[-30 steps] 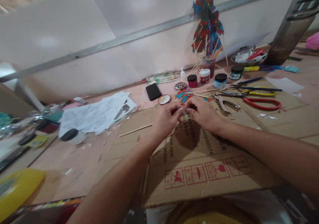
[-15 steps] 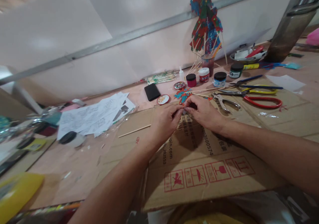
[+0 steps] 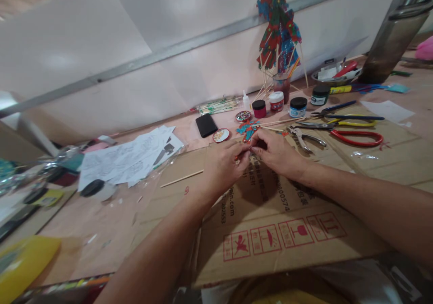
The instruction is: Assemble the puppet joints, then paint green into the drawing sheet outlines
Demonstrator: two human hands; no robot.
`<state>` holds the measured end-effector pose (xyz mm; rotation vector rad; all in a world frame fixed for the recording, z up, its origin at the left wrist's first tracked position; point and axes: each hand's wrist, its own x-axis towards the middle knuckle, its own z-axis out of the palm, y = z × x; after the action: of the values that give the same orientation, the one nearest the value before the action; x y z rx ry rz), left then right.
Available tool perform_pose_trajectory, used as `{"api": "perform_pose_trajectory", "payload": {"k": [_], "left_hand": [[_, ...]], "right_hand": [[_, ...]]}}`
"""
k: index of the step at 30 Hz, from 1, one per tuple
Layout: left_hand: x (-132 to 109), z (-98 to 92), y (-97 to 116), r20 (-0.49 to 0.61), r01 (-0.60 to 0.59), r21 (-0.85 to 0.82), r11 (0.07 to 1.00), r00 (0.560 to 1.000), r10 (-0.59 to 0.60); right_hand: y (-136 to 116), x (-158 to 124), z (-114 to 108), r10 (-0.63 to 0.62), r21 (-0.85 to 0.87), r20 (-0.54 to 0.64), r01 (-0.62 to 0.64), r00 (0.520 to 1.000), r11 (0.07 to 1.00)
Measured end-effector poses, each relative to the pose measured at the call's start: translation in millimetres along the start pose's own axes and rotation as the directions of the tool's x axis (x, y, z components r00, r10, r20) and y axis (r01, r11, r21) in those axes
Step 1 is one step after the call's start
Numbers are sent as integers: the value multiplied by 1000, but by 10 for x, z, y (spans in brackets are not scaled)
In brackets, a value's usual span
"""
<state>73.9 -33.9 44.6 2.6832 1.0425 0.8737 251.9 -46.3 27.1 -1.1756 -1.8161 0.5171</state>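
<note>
Two hands work fingertip to fingertip above the printed cardboard [image 3: 216, 265], which lies on the desk [image 3: 101, 223].

Left hand [image 3: 226, 160]: fingers curled inward, thumb and index pressed together. A small red piece [image 3: 236, 158] shows between the fingers; its outline is mostly covered. Right hand [image 3: 275, 154]: thumb and index closed at the same meeting point. Whether it also grips the piece cannot be told.

Wooden stick [image 3: 181, 178]: lies at a slant over the left part of the cardboard; its inner end disappears behind the left hand. Contact with the fingers cannot be confirmed.

Red-and-blue cutout [image 3: 249, 130]: located just beyond the fingertips, near a white lid [image 3: 225, 134] that carries small beads. Silver pliers [image 3: 299, 138] rest to the right of the cutout, with red-handled scissors [image 3: 324, 126] beside them.

Progress assessment: several coloured figures [image 3: 279, 29] stand on sticks in a cup [image 3: 282, 87] at the rear and appear finished. The piece in the fingers is judged to be partway through handling: it is neither released nor set down. The cutout lies apart from the fingers and seems not fully made up. No connection between piece, stick and cutout is visible, so the exact remaining amount cannot be stated.
</note>
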Motion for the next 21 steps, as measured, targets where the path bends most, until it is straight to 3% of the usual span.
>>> {"api": "perform_pose_trajectory", "payload": {"k": [12,21], "left_hand": [[35,27,-3,32,107,-57,993,994,-105],[57,-20,35,133,295,-319,901,955,-266]], "right_hand": [[-27,-17,-8,-18,36,-7,18,1000,999],[-33,-17,-22,-58,33,-9,58,998,998]]}}
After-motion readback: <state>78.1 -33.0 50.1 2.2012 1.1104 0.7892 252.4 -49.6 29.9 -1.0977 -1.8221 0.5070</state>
